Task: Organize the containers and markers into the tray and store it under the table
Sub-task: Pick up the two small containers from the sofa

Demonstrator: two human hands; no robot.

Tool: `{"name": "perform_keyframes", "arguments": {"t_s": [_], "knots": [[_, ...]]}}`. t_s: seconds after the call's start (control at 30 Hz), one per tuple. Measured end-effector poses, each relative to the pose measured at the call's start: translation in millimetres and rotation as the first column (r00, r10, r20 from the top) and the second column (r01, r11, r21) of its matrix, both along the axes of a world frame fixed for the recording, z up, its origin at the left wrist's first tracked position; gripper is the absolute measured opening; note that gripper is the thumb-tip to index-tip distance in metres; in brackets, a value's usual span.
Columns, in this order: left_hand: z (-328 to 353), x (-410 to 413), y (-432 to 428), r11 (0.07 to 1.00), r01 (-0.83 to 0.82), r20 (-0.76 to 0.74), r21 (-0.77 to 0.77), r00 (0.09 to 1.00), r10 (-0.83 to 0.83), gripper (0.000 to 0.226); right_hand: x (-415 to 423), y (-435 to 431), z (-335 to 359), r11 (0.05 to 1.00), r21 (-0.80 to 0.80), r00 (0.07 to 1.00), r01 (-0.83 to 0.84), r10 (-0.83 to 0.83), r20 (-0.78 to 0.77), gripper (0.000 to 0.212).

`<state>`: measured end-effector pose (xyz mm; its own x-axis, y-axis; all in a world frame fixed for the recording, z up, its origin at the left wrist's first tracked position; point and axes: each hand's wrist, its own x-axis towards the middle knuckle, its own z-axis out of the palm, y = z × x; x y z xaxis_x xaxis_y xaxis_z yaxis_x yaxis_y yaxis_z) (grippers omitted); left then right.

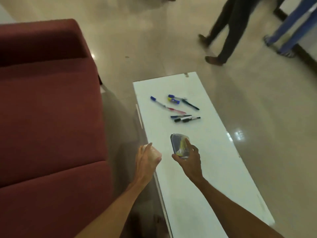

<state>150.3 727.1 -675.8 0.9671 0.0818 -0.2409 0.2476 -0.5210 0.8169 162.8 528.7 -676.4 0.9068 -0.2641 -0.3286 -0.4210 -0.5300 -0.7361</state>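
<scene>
Gripping a clear blue-edged container [178, 143], right hand [190, 160], left hand [145, 160] clutching a pale, perhaps translucent tub [156, 154]

White table [197, 186]; maroon sofa [48, 109]; blue, red, black markers [178, 109]; beige floor [265, 109].

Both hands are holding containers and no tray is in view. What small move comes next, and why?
Probably lower the right hand and set its blue-rimmed container on the bare white table close by. The left hand also grips a pale container, the markers lie loose farther along, and no tray shows, so a free hand seems needed.
</scene>
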Motion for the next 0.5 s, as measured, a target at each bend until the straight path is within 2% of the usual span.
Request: {"name": "perform_keyframes", "arguments": {"t_s": [0.07,0.13,0.27,0.37,0.5], "knots": [[-5,15,-26,0.999,0.046,-0.053,0.022,0.998,-0.045,0.056,6,-27,-15,0.999,0.031,0.999,0.038,-0.036,-0.039,0.095],[-19,30,-43,0.995,0.079,-0.039,0.055,0.996,-0.077,0.059,12,-45,-29,0.995,0.071,0.995,0.076,-0.071,-0.070,0.093],[-62,58,-58,0.991,0.129,-0.100,-0.044,0.986,-0.133,0.076,30,-64,-58,0.974,0.158,0.983,0.163,-0.148,-0.105,0.085],[-92,84,-63,0.988,0.105,-0.139,-0.116,0.983,-0.121,0.080,45,-70,-79,0.927,0.307,0.976,0.214,-0.193,-0.096,0.075],[-114,112,-67,0.978,0.088,-0.217,-0.191,0.968,-0.129,0.084,65,-67,-100,0.849,0.433,0.953,0.302,-0.258,-0.158,0.076]]}}
